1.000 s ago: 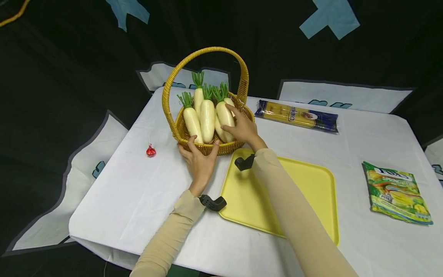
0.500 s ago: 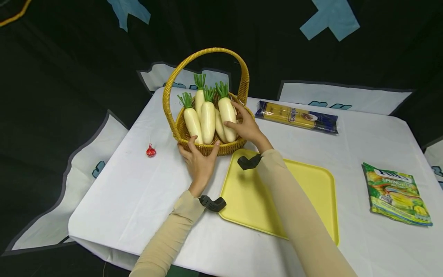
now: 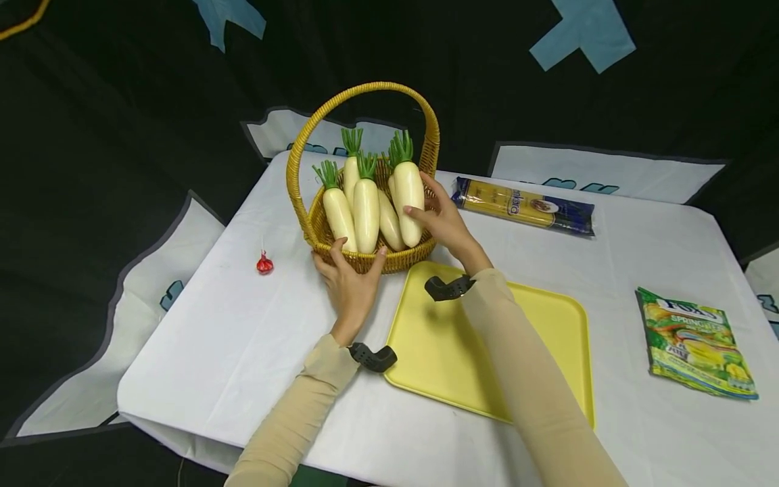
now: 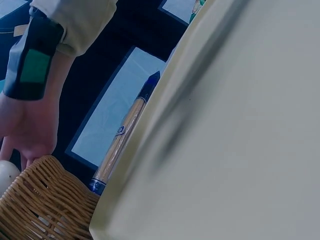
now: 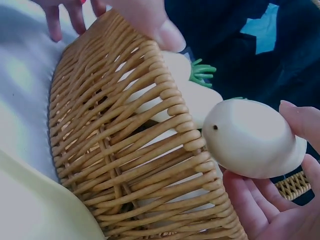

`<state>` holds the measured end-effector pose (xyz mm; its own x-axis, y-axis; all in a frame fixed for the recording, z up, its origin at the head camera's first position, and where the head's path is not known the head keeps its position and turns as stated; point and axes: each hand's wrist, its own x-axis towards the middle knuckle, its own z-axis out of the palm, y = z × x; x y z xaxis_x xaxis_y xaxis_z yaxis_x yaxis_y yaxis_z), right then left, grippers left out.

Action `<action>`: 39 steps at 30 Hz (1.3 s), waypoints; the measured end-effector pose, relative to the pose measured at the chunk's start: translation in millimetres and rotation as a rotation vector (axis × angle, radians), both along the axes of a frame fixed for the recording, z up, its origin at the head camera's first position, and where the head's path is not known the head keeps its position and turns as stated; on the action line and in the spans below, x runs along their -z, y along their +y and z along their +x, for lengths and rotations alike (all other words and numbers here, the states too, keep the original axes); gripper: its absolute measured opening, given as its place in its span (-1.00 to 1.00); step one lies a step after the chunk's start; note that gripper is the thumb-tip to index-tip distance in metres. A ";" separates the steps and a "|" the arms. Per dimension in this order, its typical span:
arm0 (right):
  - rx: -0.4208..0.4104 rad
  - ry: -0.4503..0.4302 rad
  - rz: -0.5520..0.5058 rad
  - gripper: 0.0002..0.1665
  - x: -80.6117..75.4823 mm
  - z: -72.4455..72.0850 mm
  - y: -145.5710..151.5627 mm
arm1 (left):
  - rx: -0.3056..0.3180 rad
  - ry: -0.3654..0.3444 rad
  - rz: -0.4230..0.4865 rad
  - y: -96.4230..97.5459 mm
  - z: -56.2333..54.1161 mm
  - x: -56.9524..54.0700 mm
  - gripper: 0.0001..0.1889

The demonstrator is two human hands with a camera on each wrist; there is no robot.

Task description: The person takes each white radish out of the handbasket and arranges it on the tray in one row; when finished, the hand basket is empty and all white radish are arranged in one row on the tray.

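Note:
A wicker basket (image 3: 404, 260) with a tall arched handle holds several white radishes (image 3: 366, 213) with green tops. My left hand (image 3: 353, 287) grips its front rim, thumb and fingers spread along the wall. My right hand (image 3: 449, 220) holds one white radish (image 3: 410, 196) at the basket's right side, thumb in front and fingers behind. In the right wrist view this radish (image 5: 250, 137) shows its blunt end with a dark dot, just above the rim, between thumb and fingers. The left wrist view shows my right hand (image 4: 32, 125) beyond the basket wall.
A yellow tray (image 3: 548, 325) lies in front of the basket, under my right forearm. Behind it is a pasta packet (image 3: 517, 205). A green packet (image 3: 696, 345) lies at the far right, and a small red wrapped item (image 3: 264, 264) on the left.
My right hand has shifted right with the radish, drawing it apart from the others and turning its leafy top rightward. The left hand stays on the basket rim.

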<state>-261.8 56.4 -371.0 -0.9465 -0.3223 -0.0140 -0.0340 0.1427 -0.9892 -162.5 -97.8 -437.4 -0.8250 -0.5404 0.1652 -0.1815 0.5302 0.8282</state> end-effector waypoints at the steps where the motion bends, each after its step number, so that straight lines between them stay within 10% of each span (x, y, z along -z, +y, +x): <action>1: 0.003 -0.007 -0.012 -0.17 0.4 0.9 1.1 | 0.000 -0.003 0.000 0.0 0.2 0.2 -0.15; 13: 0.001 -0.122 -0.210 -0.21 -0.3 28.5 30.8 | 0.010 0.006 -0.010 2.4 -2.8 1.1 -0.16; 23: 0.122 -0.151 -0.227 -0.14 16.9 111.5 46.0 | 0.029 0.003 -0.004 1.8 -1.4 -0.3 -0.19; 30: 0.251 -0.194 -0.108 -0.10 33.9 154.1 33.2 | 0.033 0.015 -0.014 -3.0 -0.6 0.1 -0.18; 39: 0.190 -0.295 -0.006 -0.10 48.6 172.4 20.8 | 0.049 0.013 -0.022 -0.8 -0.9 2.0 -0.18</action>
<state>-89.4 77.1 -419.6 -0.9451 -0.1420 -0.2942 0.2797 0.1134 -0.9534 -163.4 -98.6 -439.4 -0.8483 -0.4952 0.1875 -0.1441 0.5567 0.8181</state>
